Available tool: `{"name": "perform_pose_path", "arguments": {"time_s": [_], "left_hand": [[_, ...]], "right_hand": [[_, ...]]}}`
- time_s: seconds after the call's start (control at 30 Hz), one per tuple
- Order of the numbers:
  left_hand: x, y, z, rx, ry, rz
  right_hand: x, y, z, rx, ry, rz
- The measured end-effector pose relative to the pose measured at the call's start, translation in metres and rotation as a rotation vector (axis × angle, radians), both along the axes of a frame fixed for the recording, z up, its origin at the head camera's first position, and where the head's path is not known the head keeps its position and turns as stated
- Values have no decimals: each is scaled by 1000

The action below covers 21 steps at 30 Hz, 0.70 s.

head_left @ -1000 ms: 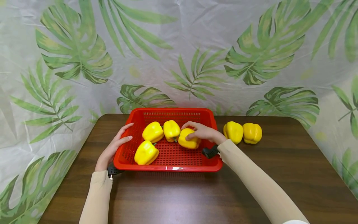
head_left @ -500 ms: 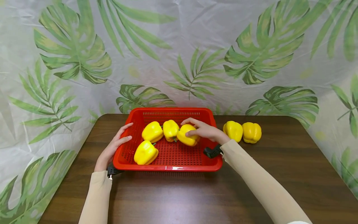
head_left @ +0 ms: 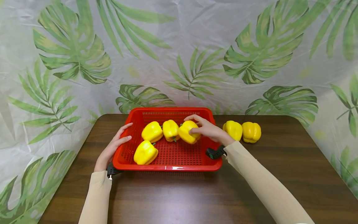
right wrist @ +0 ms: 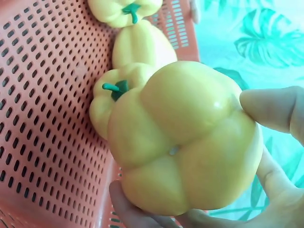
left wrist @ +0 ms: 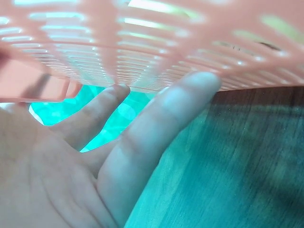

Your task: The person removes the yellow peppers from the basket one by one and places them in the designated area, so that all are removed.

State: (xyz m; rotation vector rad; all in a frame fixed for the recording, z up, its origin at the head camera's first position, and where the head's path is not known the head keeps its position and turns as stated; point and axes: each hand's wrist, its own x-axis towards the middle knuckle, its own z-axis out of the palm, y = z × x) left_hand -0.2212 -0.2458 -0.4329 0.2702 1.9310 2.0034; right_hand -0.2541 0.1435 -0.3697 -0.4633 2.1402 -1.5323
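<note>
My right hand (head_left: 209,129) holds a yellow bell pepper (head_left: 186,132) over the right half of a red slotted plastic basket (head_left: 167,168). In the right wrist view, thumb and fingers span that bell pepper, its base turned to the camera. Three more yellow bell peppers with green stems lie in the basket: one in the middle (head_left: 171,130), one at back left (head_left: 152,132), one at front left (head_left: 145,153). My left hand (head_left: 110,149) rests at the basket's left side, fingertips over the rim; in the left wrist view, straight fingers (left wrist: 142,128) touch the slotted outer wall.
Two yellow bell peppers, a nearer one (head_left: 233,130) and one farther right (head_left: 251,132), stand side by side on the brown wooden table (head_left: 173,199), right of the basket. A leaf-patterned cloth (head_left: 195,40) hangs behind the table.
My right hand has lifted the held bell pepper slightly and tilted it, its stem now pointing up and left. The left hand and the basket have stayed in place.
</note>
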Motion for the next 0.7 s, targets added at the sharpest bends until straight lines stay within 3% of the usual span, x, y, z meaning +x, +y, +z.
{"name": "perform_pose_path", "arguments": {"time_s": [0.43,0.7], "left_hand": [[0,1,0,0,0,2],[2,0,2,-17,1,1]], "right_hand": [[4,15,8,-34,98,-54],[8,25,14,-94,69,-89]]}}
